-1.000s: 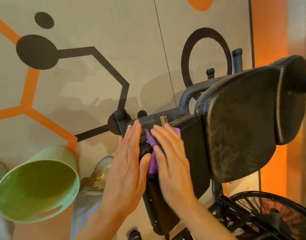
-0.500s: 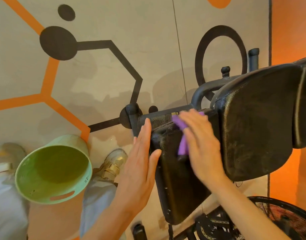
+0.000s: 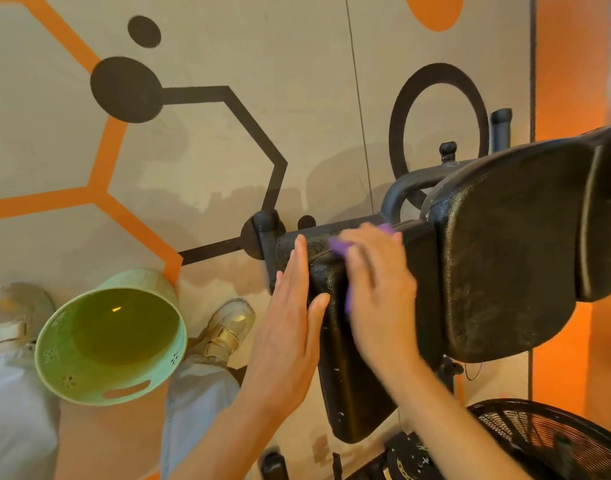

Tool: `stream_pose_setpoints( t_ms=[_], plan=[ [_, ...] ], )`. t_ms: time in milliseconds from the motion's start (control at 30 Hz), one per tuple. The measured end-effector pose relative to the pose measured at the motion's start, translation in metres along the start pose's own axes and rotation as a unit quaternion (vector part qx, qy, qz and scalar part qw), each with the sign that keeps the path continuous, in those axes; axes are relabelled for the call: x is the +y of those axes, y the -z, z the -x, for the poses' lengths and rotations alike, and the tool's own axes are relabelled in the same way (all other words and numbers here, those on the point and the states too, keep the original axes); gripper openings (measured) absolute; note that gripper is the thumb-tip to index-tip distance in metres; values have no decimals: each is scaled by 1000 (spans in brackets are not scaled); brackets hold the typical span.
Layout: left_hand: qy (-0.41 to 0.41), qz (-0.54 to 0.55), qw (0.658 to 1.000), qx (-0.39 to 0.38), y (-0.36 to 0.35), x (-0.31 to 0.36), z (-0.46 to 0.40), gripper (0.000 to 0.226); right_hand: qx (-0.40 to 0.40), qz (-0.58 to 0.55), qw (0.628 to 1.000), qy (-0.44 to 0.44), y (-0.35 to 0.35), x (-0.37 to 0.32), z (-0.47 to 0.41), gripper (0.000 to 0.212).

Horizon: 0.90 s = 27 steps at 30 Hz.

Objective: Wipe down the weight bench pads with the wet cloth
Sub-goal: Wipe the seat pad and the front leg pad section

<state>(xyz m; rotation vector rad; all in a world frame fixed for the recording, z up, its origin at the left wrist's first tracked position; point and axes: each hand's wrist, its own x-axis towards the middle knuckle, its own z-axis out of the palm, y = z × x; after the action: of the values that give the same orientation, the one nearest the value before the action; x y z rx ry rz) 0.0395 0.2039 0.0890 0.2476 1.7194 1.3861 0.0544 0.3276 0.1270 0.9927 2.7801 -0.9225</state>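
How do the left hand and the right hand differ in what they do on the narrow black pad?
The left hand lies flat with straight fingers on the side of the narrow pad and holds nothing; the right hand presses the purple cloth onto that pad. The left hand looks sharp, the right hand blurred. Both touch the same pad, side by side.

A gym: black textured bench pads [image 3: 505, 251] on a black tubular frame [image 3: 404, 188], a floor [image 3: 228, 46] painted with orange and black hexagon graphics, and a caged fan wheel [image 3: 553, 441] at the lower right.
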Motion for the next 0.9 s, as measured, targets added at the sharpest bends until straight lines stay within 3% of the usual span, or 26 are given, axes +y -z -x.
stream_pose_setpoints(
  t_ms=[67, 133, 300, 467, 533, 633, 700, 767, 900],
  plan=[
    [-10, 7, 1000, 10, 0, -2, 0, 61, -84, -26, 993, 76, -6, -15, 15, 28],
    [-2, 7, 1000, 9, -1, -2, 1, 62, -111, -8, 989, 97, 5, 5, 7, 31],
    [15, 3, 1000, 7, -1, 2, -1, 64, 47, 6, 997, -58, 14, 20, -11, 27],
    [3, 15, 1000, 6, -3, -2, -1, 69, -115, -38, 989, 79, 4, 1, 20, 40],
    [40, 14, 999, 2, -2, -3, -3, 69, -67, 0, 996, 63, 18, 31, -1, 36],
    [55, 29, 998, -5, -2, -2, -6, 68, 93, 8, 991, -100, 34, 60, -36, 28],
    [50, 27, 998, -9, -1, -2, -7, 66, 142, -9, 978, -153, 22, 47, -35, 25],
    [41, 17, 999, -11, 0, -2, -6, 68, 110, -25, 987, -111, 2, 18, -12, 26],
    [19, 6, 1000, -14, 4, 1, -5, 69, -58, -53, 996, 51, 1, 3, 20, 39]
  ],
)
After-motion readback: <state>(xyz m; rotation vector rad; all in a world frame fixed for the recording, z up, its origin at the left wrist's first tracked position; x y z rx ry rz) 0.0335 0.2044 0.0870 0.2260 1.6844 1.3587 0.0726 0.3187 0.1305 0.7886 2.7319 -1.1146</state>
